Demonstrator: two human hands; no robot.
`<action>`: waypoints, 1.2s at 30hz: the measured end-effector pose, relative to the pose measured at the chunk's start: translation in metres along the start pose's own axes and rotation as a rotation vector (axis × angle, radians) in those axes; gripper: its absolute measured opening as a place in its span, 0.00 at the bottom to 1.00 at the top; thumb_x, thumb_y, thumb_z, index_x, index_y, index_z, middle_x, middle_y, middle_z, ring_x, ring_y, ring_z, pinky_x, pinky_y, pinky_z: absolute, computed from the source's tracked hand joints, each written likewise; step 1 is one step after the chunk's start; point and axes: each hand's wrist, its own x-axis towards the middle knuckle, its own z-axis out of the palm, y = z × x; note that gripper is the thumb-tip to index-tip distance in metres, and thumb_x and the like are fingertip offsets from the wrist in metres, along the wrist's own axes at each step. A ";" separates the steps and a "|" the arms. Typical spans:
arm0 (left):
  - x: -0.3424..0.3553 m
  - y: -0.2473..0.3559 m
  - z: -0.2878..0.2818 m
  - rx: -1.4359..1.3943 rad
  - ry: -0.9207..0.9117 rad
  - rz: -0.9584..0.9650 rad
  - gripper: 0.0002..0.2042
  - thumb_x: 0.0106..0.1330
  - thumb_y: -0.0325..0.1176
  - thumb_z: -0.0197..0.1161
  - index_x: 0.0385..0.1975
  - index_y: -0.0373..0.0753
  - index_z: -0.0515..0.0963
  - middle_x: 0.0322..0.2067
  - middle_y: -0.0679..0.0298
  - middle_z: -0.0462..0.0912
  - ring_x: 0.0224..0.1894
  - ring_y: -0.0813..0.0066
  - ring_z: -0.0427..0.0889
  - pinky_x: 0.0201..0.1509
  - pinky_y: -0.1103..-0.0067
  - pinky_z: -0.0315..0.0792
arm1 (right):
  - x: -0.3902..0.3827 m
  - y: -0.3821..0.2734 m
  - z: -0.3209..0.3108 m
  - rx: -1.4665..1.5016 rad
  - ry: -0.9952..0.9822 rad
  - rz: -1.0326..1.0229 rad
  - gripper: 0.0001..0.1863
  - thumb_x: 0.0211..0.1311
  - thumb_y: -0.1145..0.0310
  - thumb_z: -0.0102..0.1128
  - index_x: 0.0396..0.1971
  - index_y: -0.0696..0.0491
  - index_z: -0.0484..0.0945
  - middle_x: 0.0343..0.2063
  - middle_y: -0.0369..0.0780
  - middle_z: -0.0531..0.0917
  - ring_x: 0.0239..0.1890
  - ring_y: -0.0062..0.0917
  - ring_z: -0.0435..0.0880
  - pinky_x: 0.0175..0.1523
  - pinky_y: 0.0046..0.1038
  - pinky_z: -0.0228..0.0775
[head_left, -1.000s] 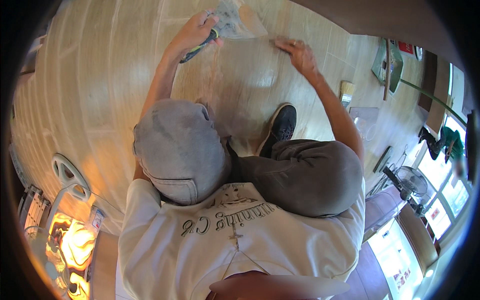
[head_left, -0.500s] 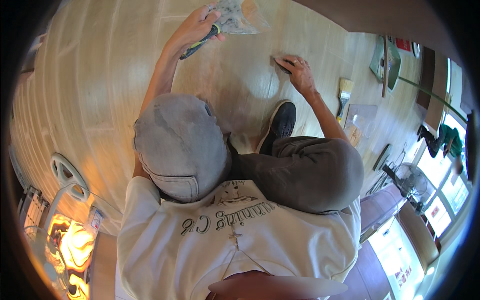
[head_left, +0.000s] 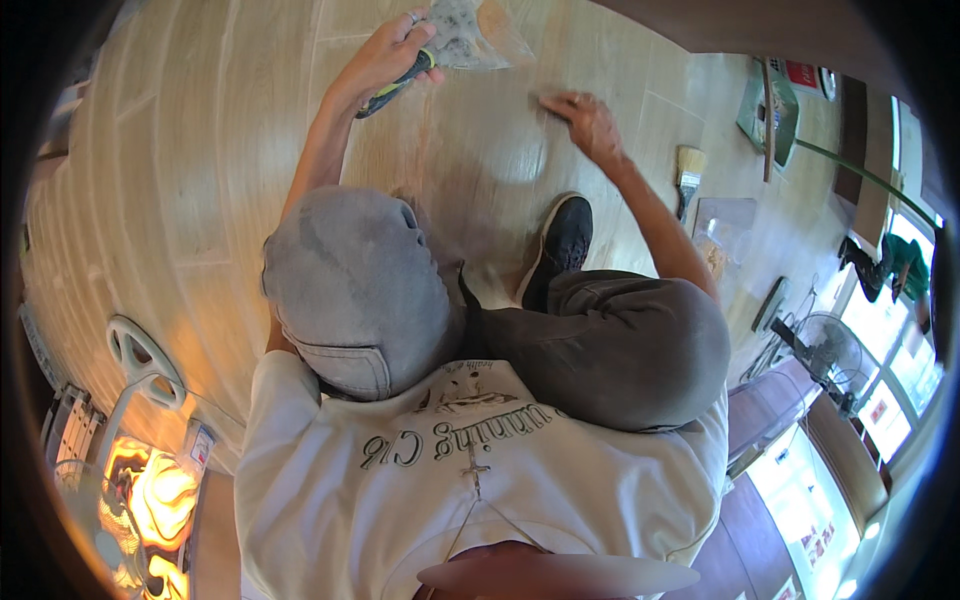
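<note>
Left hand point(head_left: 388, 58) gripped dark handle point(head_left: 392, 92) with yellow-green trim, clear bag point(head_left: 462, 42) just beyond; blurred right hand point(head_left: 595, 128) pinched small dark piece point(head_left: 550, 107) over wood-look floor point(head_left: 240, 150), brush point(head_left: 688, 180) farther right

vs 0.5 s ago, your r hand point(head_left: 592, 128) has gone fwd, away from your shoe point(head_left: 568, 238), & a bit l, taking the dark tool point(head_left: 551, 108) w/ it; the tool's blurrier now than then. vs 1 s ago, the hand's a bit further l & slightly nearer you. your r forearm point(head_left: 655, 218) now hides the handle tip of the brush point(head_left: 689, 178), which showed 0.5 s ago; 1 s ago it hid more. your view's shifted a touch, so brush & shoe sit higher in it.
</note>
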 end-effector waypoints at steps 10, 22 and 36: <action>0.005 -0.004 0.019 -0.037 -0.323 -0.059 0.31 0.80 0.44 0.52 0.73 0.28 0.58 0.40 0.61 0.83 0.30 0.78 0.86 0.34 0.82 0.76 | -0.037 -0.108 -0.147 0.651 0.414 0.447 0.15 0.74 0.71 0.56 0.56 0.54 0.81 0.51 0.46 0.84 0.52 0.45 0.81 0.58 0.36 0.73; 0.014 0.069 0.083 -0.031 -0.708 0.074 0.22 0.78 0.39 0.53 0.65 0.32 0.69 0.41 0.60 0.84 0.35 0.77 0.85 0.39 0.79 0.79 | -0.084 -0.160 -0.218 -0.212 0.272 0.139 0.32 0.60 0.77 0.61 0.65 0.37 0.77 0.61 0.40 0.78 0.59 0.42 0.77 0.61 0.42 0.71; -0.012 0.064 0.098 0.193 -0.349 -0.110 0.32 0.79 0.48 0.55 0.74 0.33 0.58 0.42 0.63 0.84 0.33 0.81 0.85 0.37 0.84 0.77 | -0.149 -0.061 -0.093 1.770 0.838 0.915 0.30 0.70 0.56 0.65 0.59 0.66 0.75 0.52 0.41 0.82 0.56 0.30 0.81 0.60 0.30 0.72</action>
